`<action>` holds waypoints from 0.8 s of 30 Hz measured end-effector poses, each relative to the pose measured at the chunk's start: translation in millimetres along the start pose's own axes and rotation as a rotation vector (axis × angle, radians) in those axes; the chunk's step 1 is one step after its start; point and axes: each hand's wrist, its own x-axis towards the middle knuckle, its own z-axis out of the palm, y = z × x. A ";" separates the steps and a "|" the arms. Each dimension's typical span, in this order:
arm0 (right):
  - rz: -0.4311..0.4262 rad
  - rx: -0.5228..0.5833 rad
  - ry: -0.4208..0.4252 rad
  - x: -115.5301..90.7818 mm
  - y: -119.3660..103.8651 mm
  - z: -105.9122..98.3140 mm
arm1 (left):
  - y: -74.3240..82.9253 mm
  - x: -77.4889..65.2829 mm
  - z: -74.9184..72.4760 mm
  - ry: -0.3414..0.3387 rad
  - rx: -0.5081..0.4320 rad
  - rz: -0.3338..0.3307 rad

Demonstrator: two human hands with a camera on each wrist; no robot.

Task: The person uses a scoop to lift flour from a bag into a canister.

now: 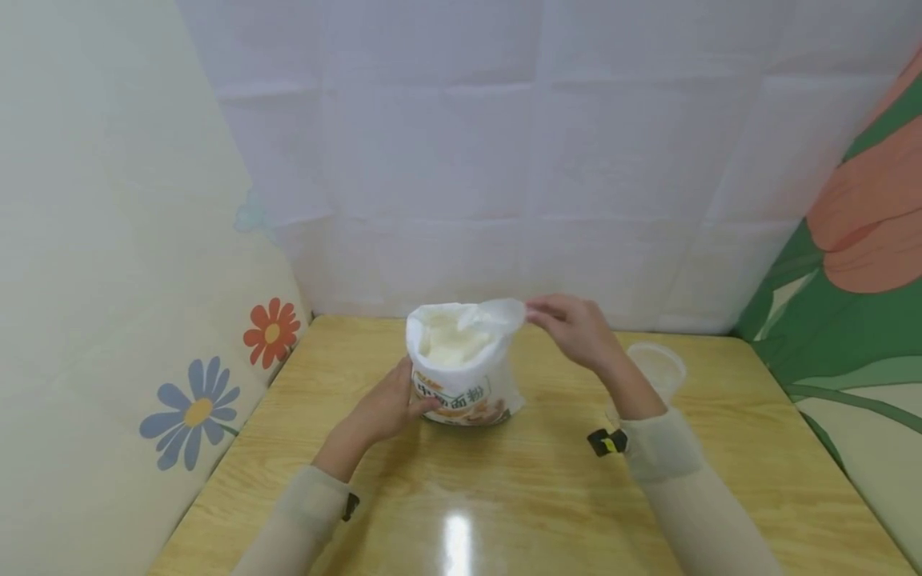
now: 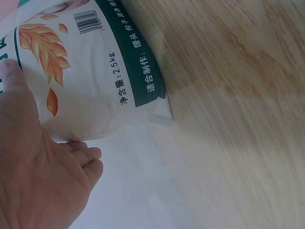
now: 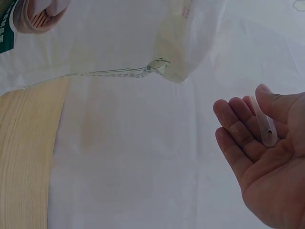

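A white bag of flour (image 1: 468, 392) stands upright on the table, its top open and pale flour (image 1: 454, 340) visible inside. My left hand (image 1: 389, 404) holds the bag's left side, thumb across the printed front; in the left wrist view the bag's lower part (image 2: 90, 71) shows the thumb on it and the other fingers bent at its edge. With my right hand (image 1: 572, 324) I grip the handle of a translucent plastic scoop (image 1: 504, 314), which is over the bag's right rim with some white flour on it. Its handle end (image 3: 268, 133) lies between thumb and fingers.
A clear plastic container (image 1: 659, 368) stands at the right, partly behind my right forearm. The wooden table (image 1: 533, 496) ends at a white cloth backdrop (image 1: 446, 160). Flower-patterned panels (image 1: 202, 412) flank both sides.
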 end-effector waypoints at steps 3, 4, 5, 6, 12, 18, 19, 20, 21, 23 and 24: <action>-0.002 -0.004 0.013 -2.3 2.0 -3.4 | -0.1 -0.2 0.4 0.007 -0.004 0.016; -0.002 -0.006 0.016 -3.1 2.9 -4.8 | -0.2 -0.1 0.6 0.011 -0.004 0.022; 0.002 -0.004 0.016 -3.8 3.6 -6.3 | -0.4 -0.1 0.7 0.014 -0.004 0.026; 0.005 -0.007 0.018 -4.7 4.0 -7.9 | -0.6 0.0 0.8 0.011 0.001 0.021; 0.017 -0.056 0.048 -11.4 8.6 -20.2 | -1.5 1.8 0.5 0.000 0.001 0.008; 0.029 -0.081 0.081 -19.9 16.7 -34.5 | -0.9 2.4 0.1 -0.007 -0.002 0.003; 0.029 -0.083 0.085 -21.3 18.1 -36.8 | -0.8 2.4 0.0 -0.005 0.001 0.003; 0.035 -0.085 0.087 -22.7 19.7 -39.1 | -0.6 2.2 -0.1 -0.003 0.001 0.005; 0.041 -0.084 0.087 -24.4 20.9 -41.3 | -0.5 2.0 -0.3 -0.002 -0.002 0.006; 0.057 -0.076 0.087 -27.9 23.9 -45.6 | -0.2 1.6 -0.7 0.001 -0.009 0.011; 0.065 -0.073 0.086 -29.9 24.8 -47.8 | -0.4 1.4 -0.8 0.002 -0.013 0.017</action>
